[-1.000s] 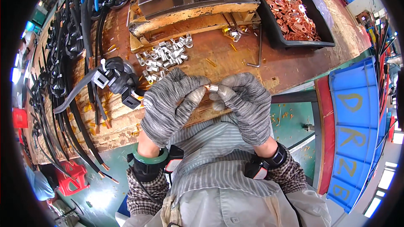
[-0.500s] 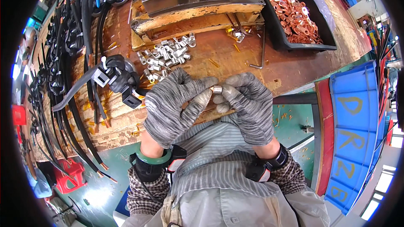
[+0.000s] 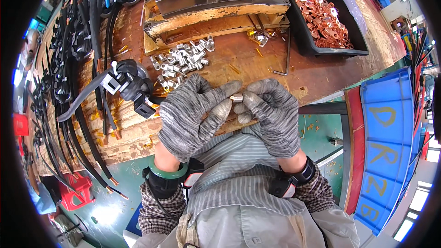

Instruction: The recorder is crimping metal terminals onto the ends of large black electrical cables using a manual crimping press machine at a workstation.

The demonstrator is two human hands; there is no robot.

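Observation:
In front of my body, above the bench's near edge, a small silver cable lug sits between the fingertips of both hands. My left hand, in a grey striped knit glove, pinches it from the left with thumb and forefinger. From the right, my gloved right hand grips it with thumb and forefinger, the other fingers curled below. Fingertips cover part of the lug. Just beyond my left hand lies a loose pile of silver cable lugs. A bundled black cable with a white connector rests left of that hand.
A worn metal press stands at the back of the wooden bench. Right of it are a hex key and a black tray of copper lugs. Black cables hang along the left. A blue bin stands at right.
My left fingertips have shifted slightly, and a little more of the lug's side shows. Both hands keep nearly the same place.

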